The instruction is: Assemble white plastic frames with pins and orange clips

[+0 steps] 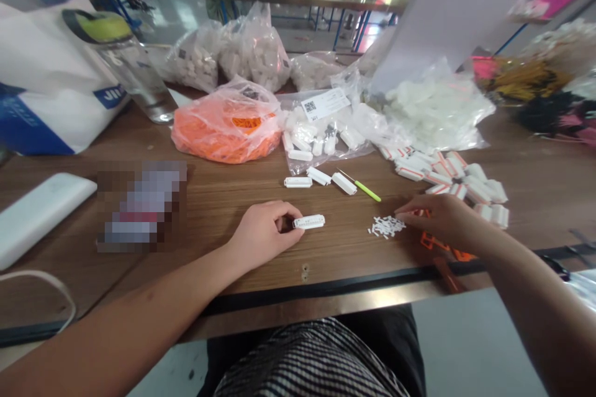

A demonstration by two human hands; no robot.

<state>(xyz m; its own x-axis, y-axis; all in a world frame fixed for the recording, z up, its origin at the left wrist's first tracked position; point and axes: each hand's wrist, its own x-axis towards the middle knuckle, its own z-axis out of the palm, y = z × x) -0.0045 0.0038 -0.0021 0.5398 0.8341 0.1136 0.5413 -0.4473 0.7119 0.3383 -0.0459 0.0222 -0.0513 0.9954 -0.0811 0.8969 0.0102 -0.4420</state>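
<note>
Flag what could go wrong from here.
The right hand, at the edge of the pile of small white pieces, might scatter some. The left hand pinches the white housing by one end, so it could tip or slip. The green-handled pick lies uncovered on the table and might prick.

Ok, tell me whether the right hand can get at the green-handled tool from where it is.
Probably yes: the right hand is beside the small white pieces, and the green-handled tool lies close by, handle end nearest that hand, with nothing seen blocking the way.
</note>
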